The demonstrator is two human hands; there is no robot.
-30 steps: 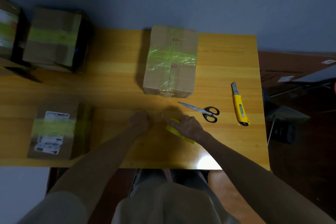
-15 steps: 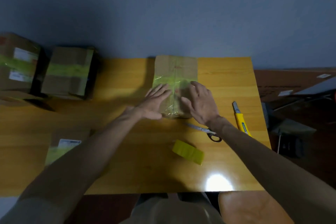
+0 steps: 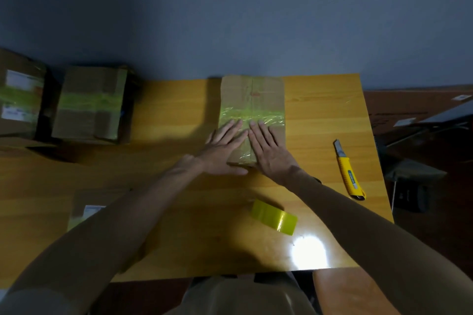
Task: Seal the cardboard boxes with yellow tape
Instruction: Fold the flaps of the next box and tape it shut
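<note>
Cardboard box (image 3: 252, 91) with yellow tape (image 3: 268, 117) across lid: left grip (image 3: 223, 148) and right grip (image 3: 270, 153) lie flat, released, pressing it; best smoothed outward from seam, firmly, flattening wrinkles.

On the tabletop (image 3: 179, 110) the middle box (image 3: 252, 94) stands at the far edge. Our left grip (image 3: 222, 147) and right grip (image 3: 268, 148) lie flat, side by side, on its near half. The tape roll (image 3: 274, 216) lies nearer to us, and the knife (image 3: 349, 171) lies to the right. Far left stand a second box (image 3: 89, 102) and, left of it, a third box (image 3: 18, 94). A fourth box (image 3: 87, 208) lies partly under our left forearm.
</note>
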